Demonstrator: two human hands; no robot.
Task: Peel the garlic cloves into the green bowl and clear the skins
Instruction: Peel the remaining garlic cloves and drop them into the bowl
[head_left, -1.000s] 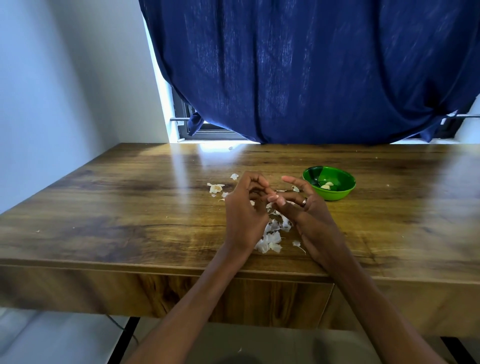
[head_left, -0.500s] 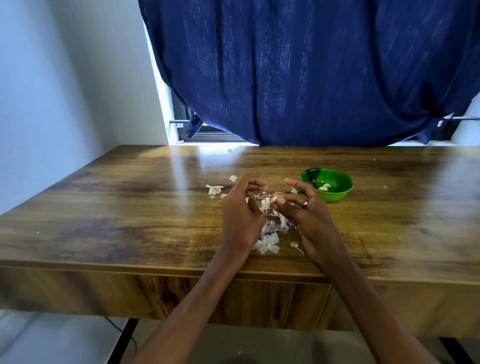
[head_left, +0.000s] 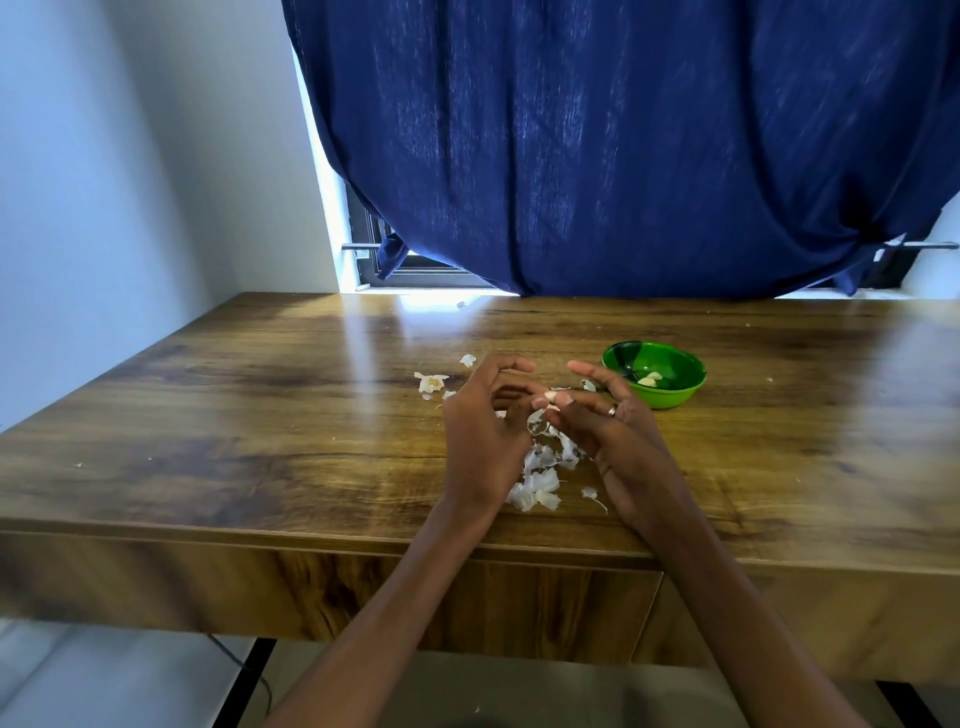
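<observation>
Over the middle of the wooden table (head_left: 260, 415) my left hand (head_left: 480, 436) and my right hand (head_left: 618, 431) meet, both pinching a small pale garlic clove (head_left: 549, 399) between their fingertips. A shred of white skin hangs from the clove. Under the hands lies a heap of white garlic skins (head_left: 540, 475). The green bowl (head_left: 675, 397) stands just to the right of my right hand, with a few peeled cloves (head_left: 649, 378) inside it.
More skin scraps (head_left: 431, 383) lie left of and behind my left hand, and one bit (head_left: 461, 305) lies near the far edge. A dark blue curtain (head_left: 623, 145) hangs behind the table, a pale wall stands at the left.
The hands have stayed together over the skin heap and shifted slightly. The clove now shows pale between the fingertips, with skin trailing below it.
</observation>
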